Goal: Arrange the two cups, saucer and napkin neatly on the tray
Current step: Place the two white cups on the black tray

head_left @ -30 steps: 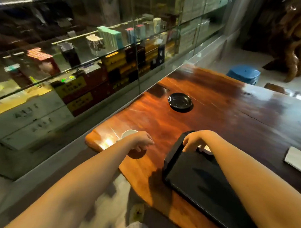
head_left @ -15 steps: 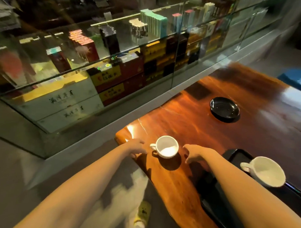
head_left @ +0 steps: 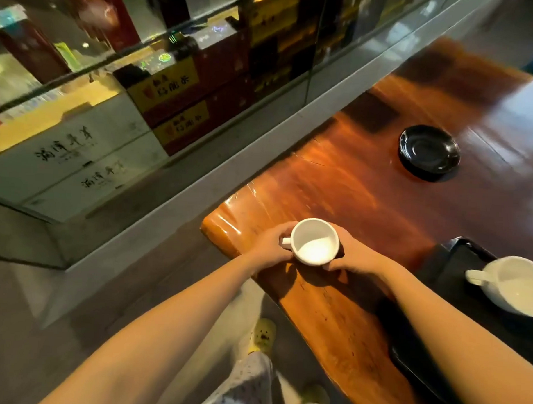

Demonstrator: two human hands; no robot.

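White cup [head_left: 315, 241] near the table's [head_left: 350, 186] left corner, upright, mouth up, nothing inside but a bright patch of light on the bottom; small handle pointing left. Second white cup [head_left: 511, 286] standing on the near-left part of the black tray [head_left: 456, 253] at the right edge of view, also upright and apparently empty, handle to the left, partly cut off by the frame. Black saucer [head_left: 429, 151] farther back on the glossy reddish wood, alone, nothing on it, well apart from both cups and the tray.

Left hand [head_left: 271, 247] curled against the first cup's left side, fingers wrapped by the handle, partly closed on the cup. Right hand [head_left: 352, 253] cupped on the opposite side, fingers bent round the wall, thumb low near the base. Cup clasped between both hands; lifted or resting on the wood, impossible to tell. Both forearms bare, reaching in from the bottom edge.

Behind the table, a glass display case [head_left: 172, 86] with red, yellow and white boxes stacked inside.
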